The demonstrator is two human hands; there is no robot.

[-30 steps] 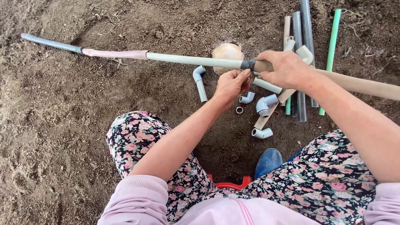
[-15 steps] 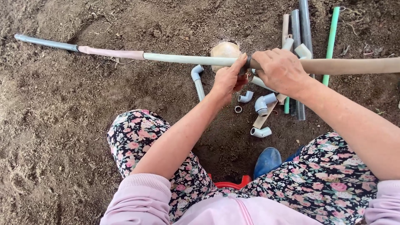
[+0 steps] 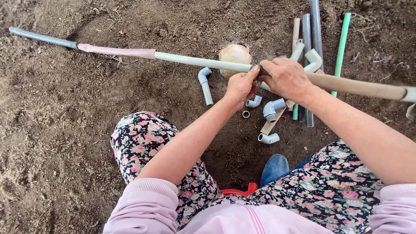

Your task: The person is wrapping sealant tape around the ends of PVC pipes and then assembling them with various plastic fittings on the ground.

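A: Gripping both sides of a join. Left hand (image 3: pixel 239 86) is curled shut around the long pipe (image 3: pixel 195 61), fingertips at a dark collar (image 3: pixel 260 69) where two lengths meet. Right hand (image 3: pixel 287 79) is clenched on the tan length just past that collar.

B: Where does the pipe run?

A: Held level above the soil. Out beyond the left hand it goes pale green, then a pink sleeve (image 3: pixel 116 50), then grey to its far end on the dirt. Past the right hand the tan stretch runs off the frame edge.

B: What lies below the hands?

A: A rounded tan stone (image 3: pixel 234 53) just beyond the left hand's knuckles. Grey elbow with a short stub (image 3: pixel 205 83) beside the left hand. Under the right hand: small grey elbows (image 3: pixel 272 108), a ring (image 3: pixel 245 114), a wooden slat (image 3: pixel 271 125). Beyond the right hand, grey pipe offcuts (image 3: pixel 307 30) and a green tube (image 3: pixel 342 41), lying side by side.

B: Nearer the body?

A: Floral trousers (image 3: pixel 143 143), blue shoe (image 3: pixel 274 168), red stool edge (image 3: pixel 236 191).
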